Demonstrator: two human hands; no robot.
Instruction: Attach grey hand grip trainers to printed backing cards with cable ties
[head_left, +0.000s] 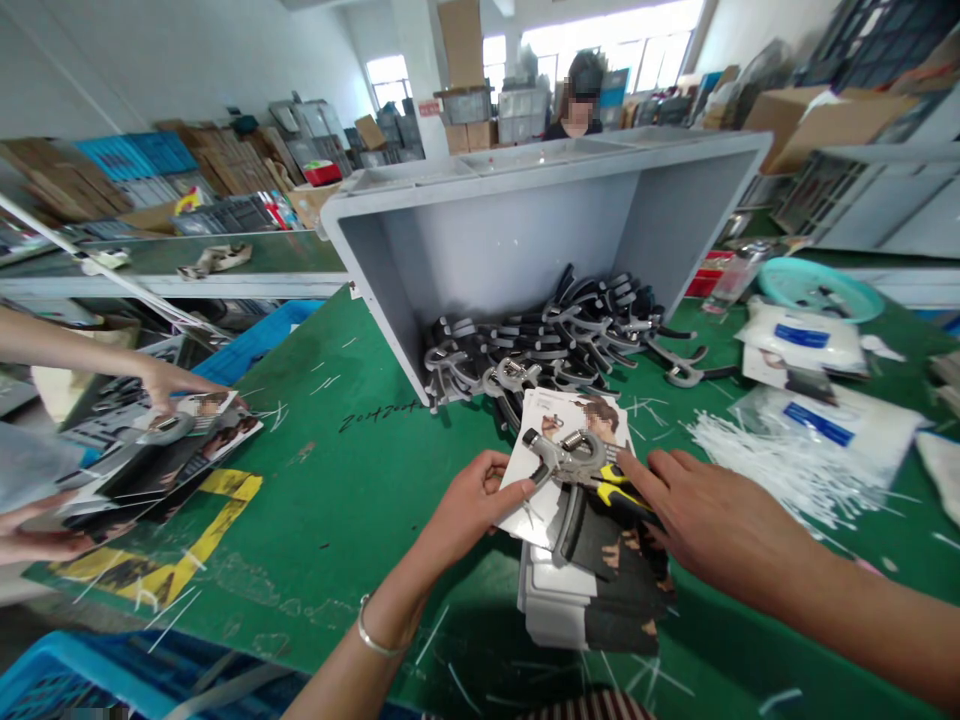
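My left hand (472,500) pinches the left edge of a printed backing card (551,455) that lies on top of a stack of cards (592,590). A grey hand gripper with a yellow part (574,465) rests on that card. My right hand (709,520) comes in from the right, fingers closed on the gripper's handles at the card's right side. Both hands work over the green table (352,480), just in front of a pile of grey-and-black hand grippers (547,345).
A grey crate (525,200) lies tipped on its side behind the pile. White cable ties (772,460) and white bags (806,340) lie to the right. At the left, another person's hands (169,385) handle carded grippers (161,455). Someone sits behind the crate. Blue bins stand below the table's edge.
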